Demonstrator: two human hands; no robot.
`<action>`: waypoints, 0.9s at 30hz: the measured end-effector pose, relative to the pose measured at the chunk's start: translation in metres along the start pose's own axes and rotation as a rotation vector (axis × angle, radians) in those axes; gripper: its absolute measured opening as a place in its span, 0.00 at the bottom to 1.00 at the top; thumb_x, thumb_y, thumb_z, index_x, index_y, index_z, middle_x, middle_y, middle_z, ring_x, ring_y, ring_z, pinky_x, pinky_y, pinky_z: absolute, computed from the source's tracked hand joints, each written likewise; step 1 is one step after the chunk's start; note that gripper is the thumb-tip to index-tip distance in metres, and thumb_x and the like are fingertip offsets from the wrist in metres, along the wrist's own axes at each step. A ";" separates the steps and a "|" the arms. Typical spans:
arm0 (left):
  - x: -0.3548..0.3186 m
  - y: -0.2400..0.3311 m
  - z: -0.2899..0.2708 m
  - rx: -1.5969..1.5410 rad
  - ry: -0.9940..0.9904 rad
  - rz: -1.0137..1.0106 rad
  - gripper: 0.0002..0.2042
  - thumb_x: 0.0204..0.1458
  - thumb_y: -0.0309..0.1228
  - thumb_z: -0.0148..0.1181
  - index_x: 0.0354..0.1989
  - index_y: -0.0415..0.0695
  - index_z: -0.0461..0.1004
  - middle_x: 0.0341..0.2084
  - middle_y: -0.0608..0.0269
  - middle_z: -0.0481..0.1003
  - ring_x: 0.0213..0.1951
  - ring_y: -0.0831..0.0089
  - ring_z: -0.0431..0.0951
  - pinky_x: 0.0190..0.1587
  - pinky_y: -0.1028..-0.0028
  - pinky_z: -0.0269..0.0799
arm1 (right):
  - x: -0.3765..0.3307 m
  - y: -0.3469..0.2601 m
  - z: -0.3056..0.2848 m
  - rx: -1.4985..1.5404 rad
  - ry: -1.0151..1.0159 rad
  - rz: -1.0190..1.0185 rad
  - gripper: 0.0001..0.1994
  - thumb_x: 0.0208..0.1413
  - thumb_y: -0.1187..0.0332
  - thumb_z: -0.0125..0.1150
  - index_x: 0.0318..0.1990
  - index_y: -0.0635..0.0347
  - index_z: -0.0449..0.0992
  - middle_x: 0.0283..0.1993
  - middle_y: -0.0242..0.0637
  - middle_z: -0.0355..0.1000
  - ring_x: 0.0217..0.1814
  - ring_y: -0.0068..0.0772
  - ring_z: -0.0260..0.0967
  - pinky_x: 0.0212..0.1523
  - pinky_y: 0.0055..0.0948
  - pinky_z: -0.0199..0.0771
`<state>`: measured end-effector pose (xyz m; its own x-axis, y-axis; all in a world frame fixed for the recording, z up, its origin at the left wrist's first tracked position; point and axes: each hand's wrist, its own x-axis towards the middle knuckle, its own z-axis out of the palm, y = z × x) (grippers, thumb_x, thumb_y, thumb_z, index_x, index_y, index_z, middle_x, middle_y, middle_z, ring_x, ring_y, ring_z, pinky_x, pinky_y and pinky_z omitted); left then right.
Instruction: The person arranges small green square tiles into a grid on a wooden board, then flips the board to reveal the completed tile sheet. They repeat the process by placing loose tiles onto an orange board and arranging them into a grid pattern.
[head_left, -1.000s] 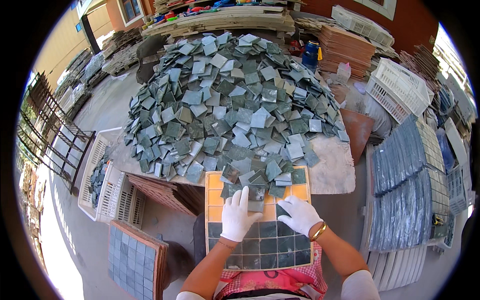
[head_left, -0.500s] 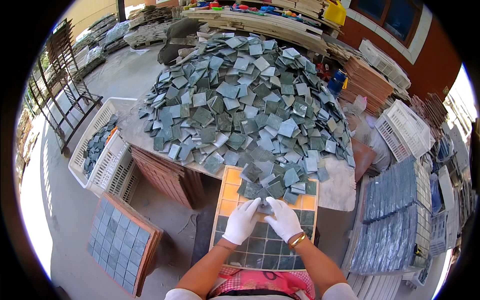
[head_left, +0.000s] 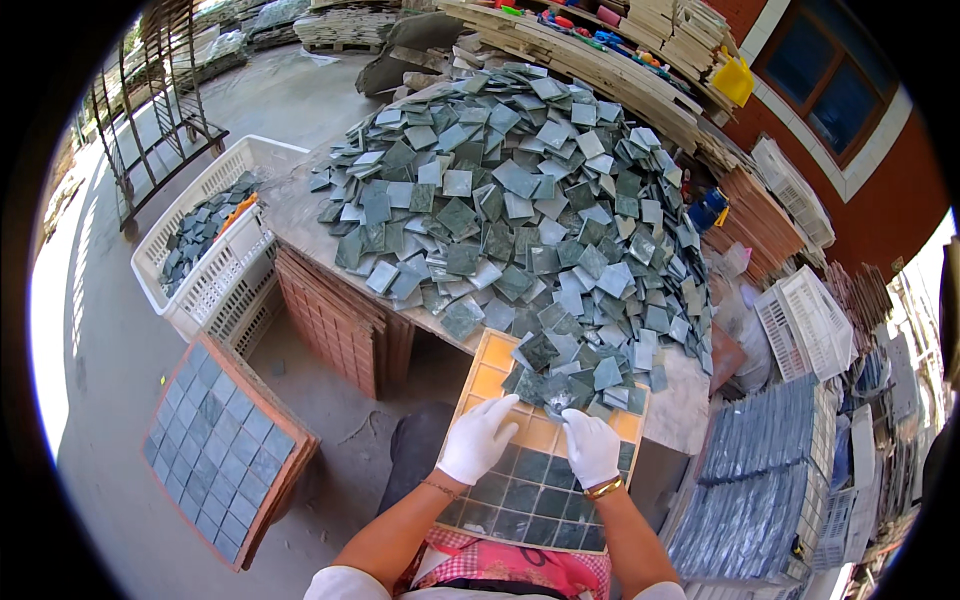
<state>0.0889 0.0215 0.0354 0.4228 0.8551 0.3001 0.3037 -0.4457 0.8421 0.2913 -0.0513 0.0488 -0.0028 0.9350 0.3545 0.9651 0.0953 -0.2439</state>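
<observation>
A wooden-edged tray (head_left: 485, 372) with a grid of square compartments lies in front of me. Its near rows hold dark green stone tiles (head_left: 513, 497); some upper compartments show a bare yellow-orange base. My left hand (head_left: 478, 440), in a white glove, is over the tray's left side, thumb and index finger apart with nothing between them. White-gloved too, my right hand (head_left: 592, 447) has its fingertips together at the edge of a small grey-green stone tile (head_left: 556, 404). Loose tiles (head_left: 538, 350) spill over the tray's far end.
A large heap of stone tiles (head_left: 500, 220) covers the table (head_left: 680, 400) beyond the tray. At left are a white crate (head_left: 215, 265) with tiles, brown panels (head_left: 330, 320) and a filled tile panel (head_left: 215, 440). Wrapped stacks (head_left: 750, 470) stand at right.
My hands, close together over the tray earlier, have moved apart; the left has come away from the small piece between them. The view has turned, shifting the tray and heap to the right.
</observation>
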 end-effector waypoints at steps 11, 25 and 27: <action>-0.015 -0.013 -0.007 0.072 -0.019 0.039 0.16 0.48 0.28 0.60 0.47 0.43 0.73 0.38 0.54 0.76 0.40 0.54 0.75 0.44 0.62 0.71 | 0.014 -0.013 -0.011 0.180 -0.163 0.252 0.13 0.52 0.65 0.60 0.46 0.54 0.75 0.43 0.41 0.71 0.45 0.45 0.71 0.45 0.38 0.72; -0.016 -0.004 0.001 0.268 -0.009 0.186 0.16 0.44 0.25 0.62 0.45 0.40 0.74 0.40 0.54 0.75 0.42 0.55 0.74 0.47 0.63 0.69 | 0.014 -0.011 -0.011 0.223 -0.263 0.179 0.10 0.55 0.65 0.57 0.43 0.55 0.74 0.37 0.43 0.72 0.39 0.47 0.72 0.39 0.40 0.73; -0.016 0.004 0.000 0.298 -0.090 0.210 0.20 0.44 0.26 0.62 0.48 0.40 0.72 0.46 0.54 0.74 0.50 0.56 0.72 0.53 0.62 0.66 | 0.011 0.000 -0.025 0.333 -0.142 0.264 0.10 0.55 0.66 0.57 0.43 0.56 0.76 0.36 0.43 0.74 0.38 0.47 0.72 0.40 0.39 0.72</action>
<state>0.0829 0.0061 0.0339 0.5714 0.7160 0.4012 0.4321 -0.6780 0.5946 0.2975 -0.0497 0.0748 0.1741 0.9775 0.1188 0.8004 -0.0702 -0.5954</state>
